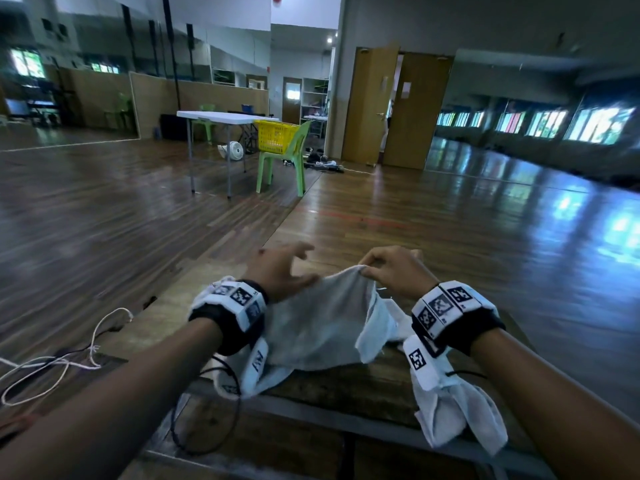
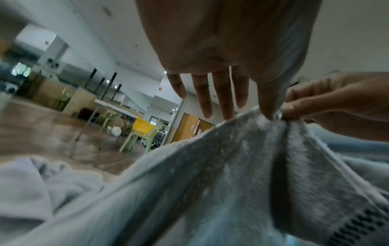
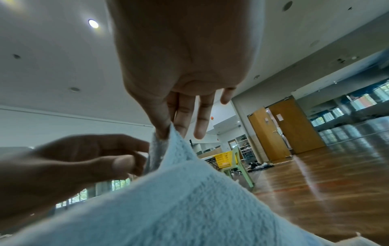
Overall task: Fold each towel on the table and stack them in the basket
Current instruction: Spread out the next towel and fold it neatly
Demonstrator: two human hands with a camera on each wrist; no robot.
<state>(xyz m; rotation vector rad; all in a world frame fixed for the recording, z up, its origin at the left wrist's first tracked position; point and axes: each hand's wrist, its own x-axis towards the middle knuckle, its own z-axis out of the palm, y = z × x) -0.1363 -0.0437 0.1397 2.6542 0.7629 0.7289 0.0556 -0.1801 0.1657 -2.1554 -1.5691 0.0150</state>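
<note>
A pale grey towel (image 1: 318,323) is lifted off the wooden table (image 1: 346,386) in front of me. My right hand (image 1: 391,268) pinches its top edge between thumb and forefinger, seen close in the right wrist view (image 3: 181,116) on the towel (image 3: 179,199). My left hand (image 1: 294,265) hovers just left of that pinch with fingers spread. In the left wrist view the left hand (image 2: 210,93) has straight fingers and its thumb touches the towel (image 2: 231,166). Another towel (image 1: 460,417) hangs over the table's front edge at right. A yellow basket (image 1: 275,136) sits far off on a green chair (image 1: 284,164).
A crumpled towel (image 2: 31,183) lies on the table under my left wrist. White cords (image 1: 52,365) lie on the floor to the left, and a black cable (image 1: 221,410) loops off my left wrist. A white folding table (image 1: 221,116) and a small fan (image 1: 233,148) stand near the chair.
</note>
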